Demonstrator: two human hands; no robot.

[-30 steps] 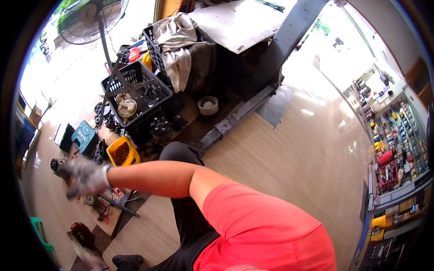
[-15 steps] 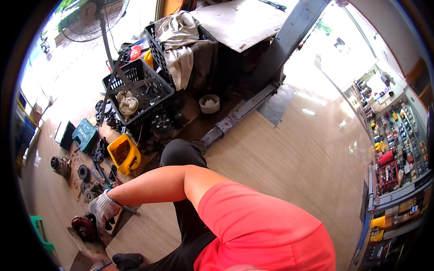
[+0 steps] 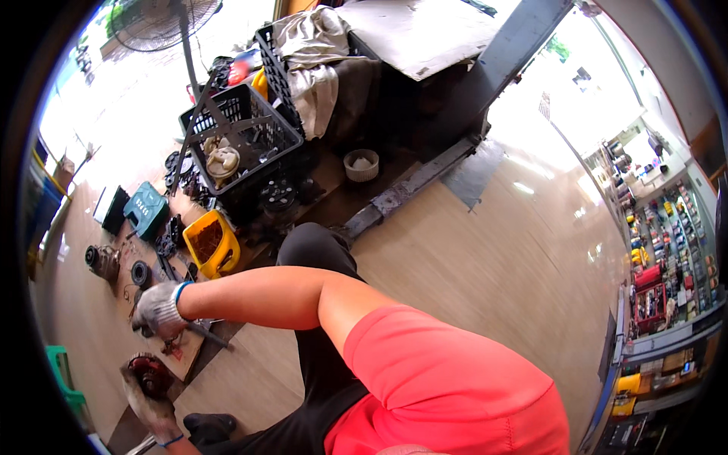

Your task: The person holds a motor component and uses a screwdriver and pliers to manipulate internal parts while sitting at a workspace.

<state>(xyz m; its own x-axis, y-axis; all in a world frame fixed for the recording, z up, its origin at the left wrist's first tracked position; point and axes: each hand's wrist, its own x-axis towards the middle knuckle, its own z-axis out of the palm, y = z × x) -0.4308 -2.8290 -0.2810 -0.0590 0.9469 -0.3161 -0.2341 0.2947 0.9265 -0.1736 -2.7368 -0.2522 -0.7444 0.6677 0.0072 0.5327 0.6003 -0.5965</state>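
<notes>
My gloved right hand (image 3: 158, 309) is over the cardboard (image 3: 182, 356) among greasy parts, its fingers curled; what they hold, if anything, is hidden. Close beside it are a black ring (image 3: 141, 274) and a dark bar (image 3: 211, 334). Below, my soiled gloved left hand (image 3: 152, 409) grips a round red-and-dark metal part (image 3: 152, 373). A cylindrical metal assembly (image 3: 102, 262) stands at the board's left. Beyond it lie a teal tool case (image 3: 146, 211) and a yellow container (image 3: 212, 244) with rusty brown contents.
Black crates (image 3: 239, 136) with cloths, a standing fan (image 3: 163, 21) and a white tub (image 3: 361, 165) are ahead. A metal lift arm (image 3: 409, 189) and post (image 3: 512, 53) stand right of them. A green stool (image 3: 62, 375) is at left; stocked shelves (image 3: 667, 243) are at far right.
My right hand dropped from the upper parts to the red part half a second ago, and has since moved back up to the cardboard. The red part stays in my left hand.
</notes>
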